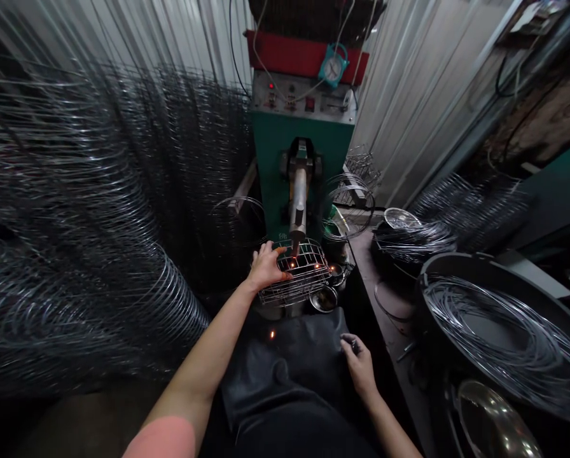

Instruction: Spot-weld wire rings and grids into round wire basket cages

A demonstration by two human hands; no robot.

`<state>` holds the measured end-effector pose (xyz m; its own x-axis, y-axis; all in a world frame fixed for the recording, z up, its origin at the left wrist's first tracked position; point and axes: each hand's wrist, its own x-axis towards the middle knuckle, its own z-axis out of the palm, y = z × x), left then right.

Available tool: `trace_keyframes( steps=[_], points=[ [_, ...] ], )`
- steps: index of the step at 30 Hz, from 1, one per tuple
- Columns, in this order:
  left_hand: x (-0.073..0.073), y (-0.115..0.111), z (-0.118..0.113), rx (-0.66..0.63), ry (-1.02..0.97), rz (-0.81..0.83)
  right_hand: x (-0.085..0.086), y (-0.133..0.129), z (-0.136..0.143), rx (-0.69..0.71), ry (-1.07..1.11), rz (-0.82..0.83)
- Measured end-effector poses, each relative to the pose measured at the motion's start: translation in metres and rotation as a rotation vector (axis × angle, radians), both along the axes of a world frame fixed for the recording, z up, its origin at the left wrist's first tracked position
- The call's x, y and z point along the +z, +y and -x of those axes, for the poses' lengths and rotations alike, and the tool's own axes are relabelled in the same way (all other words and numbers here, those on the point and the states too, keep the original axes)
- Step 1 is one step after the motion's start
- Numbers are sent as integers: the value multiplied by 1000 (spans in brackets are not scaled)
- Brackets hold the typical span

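Note:
My left hand (268, 266) grips the left side of a wire basket (306, 280), its thumb and fingers closed on the wires. The basket sits at the electrode arm (298, 210) of a green spot welding machine (270, 146). Small orange sparks glow on the wires near the electrode's tip, and one spark is over the dark apron (285, 375) on my lap. At the apron's right edge, my right hand (358, 359) is closed with its fingers curled together. Something small and dark shows between those fingers, too small to name.
Tall stacks of wire rings (180, 286) fill the left side. On the right, a black tub (425, 261) holds loose wire hoops, with another wire bundle (423, 242) behind it. Small metal bowls (324, 299) stand below the basket. A teal clock (333, 67) hangs on the machine.

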<state>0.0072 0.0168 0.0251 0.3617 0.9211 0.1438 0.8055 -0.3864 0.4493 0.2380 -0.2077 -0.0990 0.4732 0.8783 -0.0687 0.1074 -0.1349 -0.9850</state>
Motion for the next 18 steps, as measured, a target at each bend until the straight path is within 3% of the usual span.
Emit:
trace_keyframes(
  steps=[3, 6, 12, 18],
  points=[
    [-6, -6, 13, -25, -44, 46, -8, -14, -2, 119, -267, 9],
    [-27, -18, 34, 54, -151, 103, -21, -27, -9, 177, -378, 38],
    [-74, -33, 52, 154, -354, 166, -35, -32, -18, 198, -445, 46],
    [-92, -23, 50, 138, -441, 109, -35, -25, -16, 220, -479, 55]
  ],
)
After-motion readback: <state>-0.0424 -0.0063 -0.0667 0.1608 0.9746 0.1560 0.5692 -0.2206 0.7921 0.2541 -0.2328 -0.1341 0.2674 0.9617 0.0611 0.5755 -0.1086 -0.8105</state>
